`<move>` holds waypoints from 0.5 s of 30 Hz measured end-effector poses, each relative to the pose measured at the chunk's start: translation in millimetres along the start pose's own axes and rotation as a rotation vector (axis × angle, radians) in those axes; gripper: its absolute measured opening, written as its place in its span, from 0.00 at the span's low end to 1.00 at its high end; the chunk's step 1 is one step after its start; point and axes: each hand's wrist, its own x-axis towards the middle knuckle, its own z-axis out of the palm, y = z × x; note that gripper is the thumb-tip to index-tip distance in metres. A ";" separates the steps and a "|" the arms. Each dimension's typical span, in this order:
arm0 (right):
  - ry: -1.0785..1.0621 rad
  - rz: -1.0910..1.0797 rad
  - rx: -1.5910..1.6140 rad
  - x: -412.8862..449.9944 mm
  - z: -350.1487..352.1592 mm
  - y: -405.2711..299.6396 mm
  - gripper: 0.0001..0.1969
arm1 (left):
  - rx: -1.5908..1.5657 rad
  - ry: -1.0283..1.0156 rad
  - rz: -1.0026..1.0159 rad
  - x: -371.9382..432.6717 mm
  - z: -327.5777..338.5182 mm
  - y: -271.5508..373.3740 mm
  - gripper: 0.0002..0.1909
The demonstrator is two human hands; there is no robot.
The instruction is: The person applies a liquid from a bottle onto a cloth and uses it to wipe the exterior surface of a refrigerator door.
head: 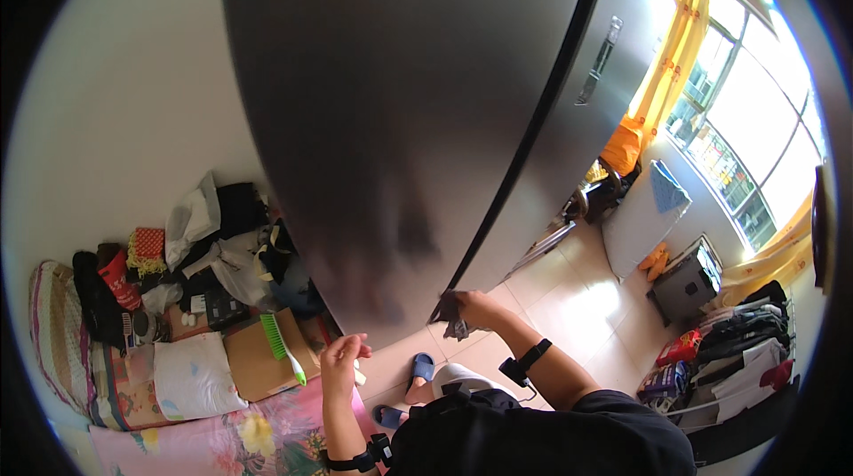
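In front of me stands a tall, dark grey two-door cabinet [413,129], most likely a refrigerator, with a satin sheen that reflects blurred shapes. A black seam [533,143] runs down between its doors. My right hand [481,311] grips a crumpled dark cloth [456,324] against the lower end of that seam. Part of the cloth hangs below the fingers. My left hand [343,359] is raised beside the lower left corner of the cabinet, fingers loosely bent and apart, holding nothing that I can see.
At left, a bed with a pink floral cover [260,439] bears a cardboard box [246,349], a green-bristled brush [280,346], a white pillow [196,376] and heaped bags. On the right are a leaning white mattress-like panel [636,229], a dark suitcase [686,283] and a clothes rack [740,369].
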 end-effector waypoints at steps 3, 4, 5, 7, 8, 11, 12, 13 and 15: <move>-0.272 -0.092 -0.168 -29.4 -43.3 -82.2 0.18 | 0.250 -0.139 0.057 -2.8 21.0 -4.8 0.18; -0.271 -0.141 -0.159 -32.0 -46.1 -89.2 0.18 | 0.413 -0.233 0.142 -2.4 33.1 -5.2 0.26; -0.264 -0.213 -0.094 -33.8 -50.1 -93.9 0.17 | 0.577 -0.323 0.226 -3.3 44.6 -6.0 0.35; -0.282 -0.387 0.121 -40.1 -73.5 -116.7 0.17 | 0.802 -0.326 0.225 -7.8 68.7 -6.7 0.52; -0.283 -0.403 0.127 -40.4 -81.3 -119.8 0.17 | 0.667 -0.441 0.268 -5.2 81.5 -0.8 0.55; -0.360 -0.581 0.258 -39.3 -104.3 -116.9 0.20 | 0.722 -0.196 -0.011 -17.7 112.6 3.6 0.38; -0.373 -0.605 0.304 -40.2 -114.2 -113.6 0.20 | 0.729 -0.176 -0.004 -17.2 114.6 1.0 0.38; -0.390 -0.628 0.349 -39.4 -122.7 -107.9 0.21 | 0.760 -0.156 0.041 -16.4 112.2 -7.4 0.31; -0.195 -0.672 0.312 -30.1 -128.4 -86.5 0.14 | 0.797 -0.109 0.086 -16.5 107.8 -26.8 0.26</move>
